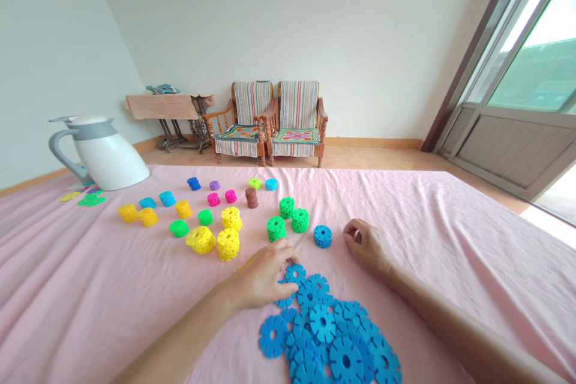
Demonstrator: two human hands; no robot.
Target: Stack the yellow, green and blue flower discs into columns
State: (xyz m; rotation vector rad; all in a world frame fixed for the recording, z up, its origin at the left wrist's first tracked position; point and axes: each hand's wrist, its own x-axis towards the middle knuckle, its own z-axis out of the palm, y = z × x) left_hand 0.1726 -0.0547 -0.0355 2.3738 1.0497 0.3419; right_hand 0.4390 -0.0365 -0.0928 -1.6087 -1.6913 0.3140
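Observation:
My left hand (272, 273) reaches over the far end of a loose pile of blue notched plastic discs (322, 323). Its thumb and fingers are apart, around a blue disc (296, 274) at the pile's edge; I cannot tell whether they touch it. My right hand (366, 246) rests on the cloth with its fingers curled loosely inward, and nothing shows in them. Just left of it stands a short stack of blue discs (323, 236). Green disc stacks (276, 228) stand beyond my left hand, and yellow disc stacks (228, 244) stand to its left.
A pink cloth (450, 234) covers the table, wrinkled in places. Small stacks in orange, pink, purple and blue lie farther left, with a brown stack (251, 198) near the middle. A white jug (110, 153) stands at the far left beside flat loose discs (92, 199).

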